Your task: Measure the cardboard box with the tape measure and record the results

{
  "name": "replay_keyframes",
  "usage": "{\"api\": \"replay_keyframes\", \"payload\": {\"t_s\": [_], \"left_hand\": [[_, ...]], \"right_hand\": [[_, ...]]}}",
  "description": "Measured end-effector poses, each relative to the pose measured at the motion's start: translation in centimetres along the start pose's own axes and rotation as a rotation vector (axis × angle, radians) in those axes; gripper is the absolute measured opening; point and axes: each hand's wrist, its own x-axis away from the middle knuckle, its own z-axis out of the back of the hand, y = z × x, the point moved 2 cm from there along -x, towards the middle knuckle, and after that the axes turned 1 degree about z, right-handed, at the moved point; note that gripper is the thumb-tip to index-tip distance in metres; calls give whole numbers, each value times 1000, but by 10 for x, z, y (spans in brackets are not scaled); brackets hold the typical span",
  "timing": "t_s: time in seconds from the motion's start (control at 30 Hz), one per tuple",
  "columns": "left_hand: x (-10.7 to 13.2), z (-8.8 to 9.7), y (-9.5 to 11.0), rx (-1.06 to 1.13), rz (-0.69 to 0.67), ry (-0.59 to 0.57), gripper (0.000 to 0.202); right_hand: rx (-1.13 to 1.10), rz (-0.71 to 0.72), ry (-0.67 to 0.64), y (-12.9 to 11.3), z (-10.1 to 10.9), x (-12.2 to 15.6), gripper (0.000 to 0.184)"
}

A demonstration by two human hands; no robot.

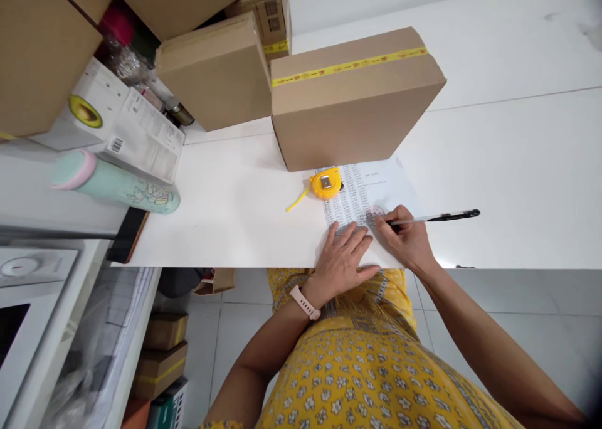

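Observation:
My right hand (405, 239) is closed around a pen (454, 216) with a clear barrel and black end, its tip side over a printed sheet of paper (390, 181). Rows of small text and a faint round reddish stamp show on the sheet. Flat on the sheet's lower edge lies my left hand (345, 258), fingers spread and holding nothing. A yellow tape measure (326, 183) rests on the paper's left part, with a short yellow strap beside it. Behind the sheet stands a cardboard box (357, 125) sealed with yellow tape; it hides the paper's far edge.
More cardboard boxes (219, 71) are stacked at the back left. A mint-green bottle (120, 184) lies on its side against a white box with an avocado picture (141, 131). The white table's (226, 228) front edge runs close to my body. Small boxes (162, 366) sit below, left.

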Motion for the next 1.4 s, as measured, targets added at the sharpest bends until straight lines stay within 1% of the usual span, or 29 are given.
{"api": "replay_keyframes", "payload": {"t_s": [0.27, 0.57, 0.83, 1.2, 1.4], "left_hand": [[1, -1, 0, 1, 0, 3, 57], [0, -1, 0, 6, 3, -2, 56], [1, -1, 0, 18, 3, 3, 57], [0, -1, 0, 15, -3, 6, 57], [0, 0, 0, 11, 9, -17, 55]], "right_hand": [[15, 28, -5, -1, 1, -1, 30], [19, -15, -15, -4, 1, 0, 27], [0, -18, 1, -5, 1, 0, 34], [16, -22, -11, -7, 2, -1, 35], [18, -22, -4, -8, 2, -1, 37]]}}
